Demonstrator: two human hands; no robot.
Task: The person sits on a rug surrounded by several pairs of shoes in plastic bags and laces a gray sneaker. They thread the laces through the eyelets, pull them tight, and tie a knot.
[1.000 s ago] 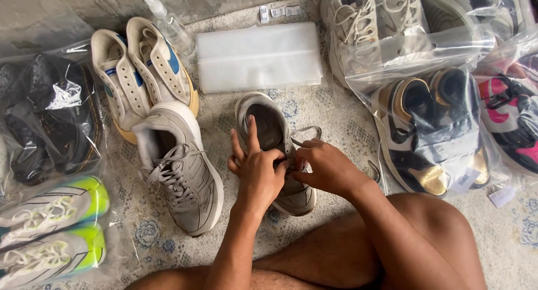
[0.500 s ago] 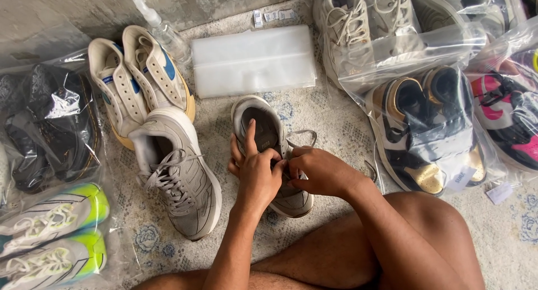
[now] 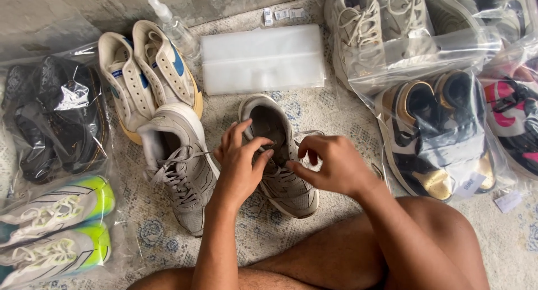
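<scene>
Here, a grey lace [image 3: 268, 146] is pinched by the left hand [image 3: 238, 166] and the right hand [image 3: 330, 166] over the grey sneaker [image 3: 280, 178] directly beneath. Pulled unevenly, an eyelet could be skipped; beyond the grip lies a folded plastic sheet [image 3: 263, 57].

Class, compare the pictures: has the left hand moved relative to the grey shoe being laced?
Yes. The left hand has shifted slightly toward the shoe's heel opening; its index finger, raised before, now curls at the laces.
</scene>
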